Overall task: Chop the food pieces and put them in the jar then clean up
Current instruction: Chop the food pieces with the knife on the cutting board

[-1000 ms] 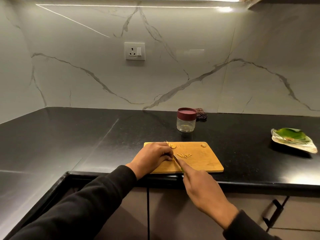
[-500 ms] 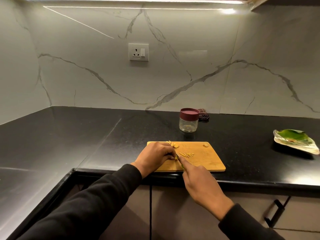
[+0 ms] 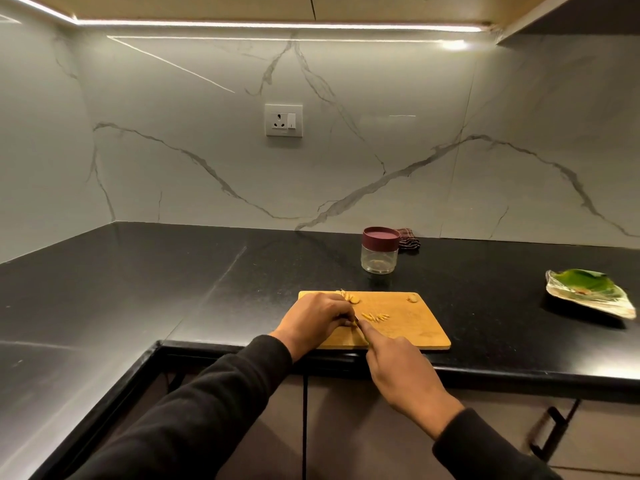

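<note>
A wooden cutting board lies at the front edge of the black counter. On it are thin yellow cut strips, round slices at the far left and one piece at the far right. My left hand rests curled on the board's left part, its fingertips holding down a small food piece that stays mostly hidden. My right hand grips a knife, whose blade meets the board just beside the left fingertips. A clear jar with a maroon lid stands behind the board.
A dark checked cloth lies behind the jar by the marble wall. A leaf-shaped green dish sits on the counter at the right. A wall socket is above. Cabinet fronts with a dark handle are below the counter edge.
The camera has tilted upward, so the board and hands sit lower in view. Both hands stay at the same spot on the board, knife blade by the left fingertips.
</note>
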The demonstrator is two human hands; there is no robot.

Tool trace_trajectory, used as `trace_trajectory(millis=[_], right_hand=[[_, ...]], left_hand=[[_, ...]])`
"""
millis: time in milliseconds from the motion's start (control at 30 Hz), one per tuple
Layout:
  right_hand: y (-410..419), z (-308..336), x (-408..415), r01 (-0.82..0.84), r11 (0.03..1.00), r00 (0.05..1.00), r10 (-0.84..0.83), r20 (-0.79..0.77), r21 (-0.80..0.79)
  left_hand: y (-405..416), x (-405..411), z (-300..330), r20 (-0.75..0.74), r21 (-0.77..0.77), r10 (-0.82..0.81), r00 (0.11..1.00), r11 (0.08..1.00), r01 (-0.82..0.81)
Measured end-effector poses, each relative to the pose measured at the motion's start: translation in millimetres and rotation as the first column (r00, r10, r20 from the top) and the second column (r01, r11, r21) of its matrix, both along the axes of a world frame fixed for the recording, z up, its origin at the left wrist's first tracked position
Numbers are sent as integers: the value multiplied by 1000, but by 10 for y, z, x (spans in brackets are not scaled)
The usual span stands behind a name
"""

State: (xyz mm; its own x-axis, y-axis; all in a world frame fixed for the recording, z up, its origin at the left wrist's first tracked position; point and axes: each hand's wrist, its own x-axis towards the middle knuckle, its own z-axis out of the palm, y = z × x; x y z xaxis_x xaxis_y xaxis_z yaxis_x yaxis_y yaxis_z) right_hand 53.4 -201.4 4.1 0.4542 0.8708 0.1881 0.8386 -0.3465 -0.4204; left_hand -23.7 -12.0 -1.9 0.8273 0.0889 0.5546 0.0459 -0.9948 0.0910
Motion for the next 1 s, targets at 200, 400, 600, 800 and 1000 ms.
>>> trace_trajectory(millis=[200, 400, 600, 800, 1000], right_hand=[[22, -46, -27, 11, 1000, 999, -11, 39, -21], [-53, -73, -53, 38, 999, 997, -35, 65, -39], [-281, -63, -138, 68, 994, 989, -56, 140, -83], [-450, -11, -209, 131, 978, 940, -71, 333, -160], [-438, -30, -227, 148, 973, 928, -75, 364, -177]], left_hand=[[-6, 1, -11, 5, -3, 28, 1000, 1000, -28], [-33, -12, -20, 16, -20, 47, 999, 999, -47], [-59, -23, -29, 28, -11, 73, 997, 997, -73], [-80, -19, -22, -2, -19, 82, 997, 996, -83], [-72, -6, -12, -43, -17, 70, 997, 997, -71]])
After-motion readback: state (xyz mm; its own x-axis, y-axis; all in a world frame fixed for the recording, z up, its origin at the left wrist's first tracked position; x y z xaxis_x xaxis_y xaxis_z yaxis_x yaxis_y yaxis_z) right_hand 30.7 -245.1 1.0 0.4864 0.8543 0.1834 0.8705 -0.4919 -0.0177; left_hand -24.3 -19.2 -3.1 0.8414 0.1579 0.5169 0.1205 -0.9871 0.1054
